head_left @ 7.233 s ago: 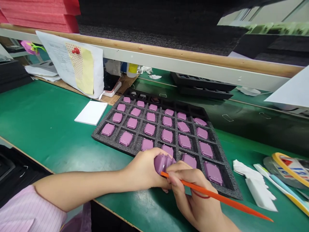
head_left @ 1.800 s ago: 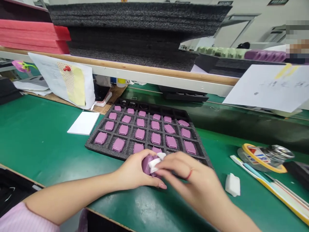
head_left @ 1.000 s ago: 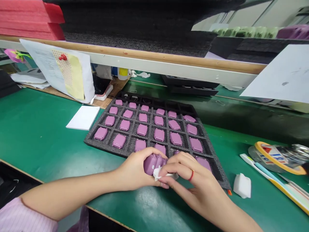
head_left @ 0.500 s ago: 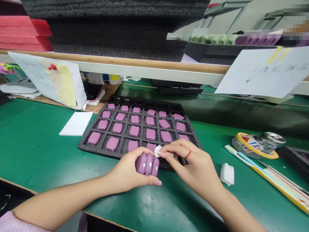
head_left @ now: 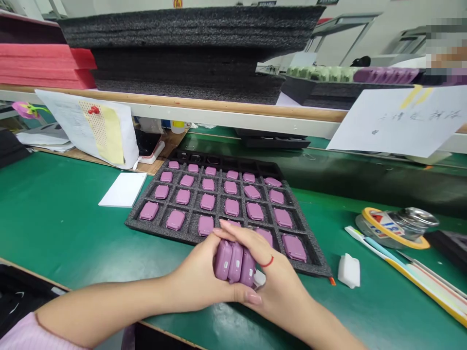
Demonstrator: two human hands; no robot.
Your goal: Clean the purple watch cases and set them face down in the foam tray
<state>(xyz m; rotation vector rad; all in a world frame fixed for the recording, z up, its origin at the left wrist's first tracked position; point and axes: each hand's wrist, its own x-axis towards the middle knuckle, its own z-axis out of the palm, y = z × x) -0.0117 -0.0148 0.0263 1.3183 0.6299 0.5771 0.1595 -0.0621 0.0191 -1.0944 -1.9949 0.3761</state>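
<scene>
My left hand (head_left: 199, 274) grips three purple plastic shells (head_left: 235, 262) stacked side by side on edge, just in front of a black foam tray (head_left: 314, 260). My right hand (head_left: 272, 282) curls round the far side of the same stack, fingers lying over its top, with a small white wipe (head_left: 260, 278) tucked under its palm. The tray's pockets hold several more purple shells (head_left: 207, 201) lying flat.
A folded white pad (head_left: 349, 270) lies right of the tray, with an orange stick tip (head_left: 332, 281) at the tray's corner. A tape roll and metal tin (head_left: 397, 226) and long flat tools (head_left: 404, 265) sit far right. A white notepad (head_left: 123, 189) lies left. Foam sheets are stacked on the shelf.
My right hand has come down from above the stack, where it pinched the white wipe, and now wraps the stack's right side. The stack has tilted slightly upright.
</scene>
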